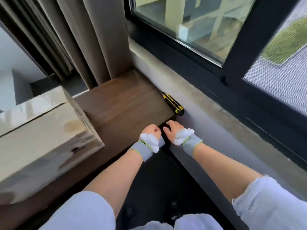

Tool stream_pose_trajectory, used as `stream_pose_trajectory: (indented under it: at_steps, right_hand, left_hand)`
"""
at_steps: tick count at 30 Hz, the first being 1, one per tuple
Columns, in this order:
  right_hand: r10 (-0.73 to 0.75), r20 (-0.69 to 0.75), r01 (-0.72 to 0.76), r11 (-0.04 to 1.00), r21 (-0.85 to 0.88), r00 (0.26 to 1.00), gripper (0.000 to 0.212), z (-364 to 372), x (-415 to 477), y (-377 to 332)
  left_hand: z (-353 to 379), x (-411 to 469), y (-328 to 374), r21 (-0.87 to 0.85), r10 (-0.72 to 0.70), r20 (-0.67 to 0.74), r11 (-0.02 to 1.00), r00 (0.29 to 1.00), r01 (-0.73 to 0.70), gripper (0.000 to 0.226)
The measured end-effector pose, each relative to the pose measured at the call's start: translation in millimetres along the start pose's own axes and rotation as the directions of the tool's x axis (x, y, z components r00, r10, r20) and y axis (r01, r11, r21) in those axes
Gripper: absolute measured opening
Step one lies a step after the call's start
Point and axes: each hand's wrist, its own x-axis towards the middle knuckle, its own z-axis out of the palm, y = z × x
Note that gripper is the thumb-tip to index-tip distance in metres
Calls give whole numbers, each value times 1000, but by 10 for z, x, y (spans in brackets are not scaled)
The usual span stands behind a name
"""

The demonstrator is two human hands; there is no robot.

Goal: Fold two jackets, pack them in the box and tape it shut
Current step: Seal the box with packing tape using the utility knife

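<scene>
Black fabric, seemingly a jacket, stretches beneath my forearms. My left hand and right hand, side by side, both curl their fingers round its far edge. The cardboard box sits well left of my left hand, flaps closed. A yellow utility knife lies just beyond my right hand.

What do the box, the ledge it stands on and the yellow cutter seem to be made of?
Box: pale cardboard, probably, its top glossy as if covered with clear tape. Ledge: dark brown wood or wood-look laminate, matte, with faint grain streaks. Cutter: yellow and black casing, likely plastic; blur hides detail.
</scene>
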Motion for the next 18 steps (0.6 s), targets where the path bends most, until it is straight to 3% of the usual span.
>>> stream_pose_trajectory:
  at_steps: [3, 8, 13, 18]
  right_hand:
    - [-2, 109, 2, 1000, -3, 994, 48, 188, -20, 107]
    - [51, 193, -39, 997, -64, 980, 51, 403, 42, 47]
    - [206, 206, -188, 977, -103, 957, 70, 445, 356, -86]
    - [278, 277, -261, 960, -96, 920, 85, 573, 575, -110]
  left_hand:
    - [271, 86, -289, -186, -189, 6, 965, 982, 187, 28]
    - [402, 192, -702, -343, -352, 73, 870, 933, 355, 32]
    - [439, 205, -791, -501, -419, 114, 759, 901, 416, 11]
    - [466, 279, -816, -530, -398, 86, 758, 913, 381, 34]
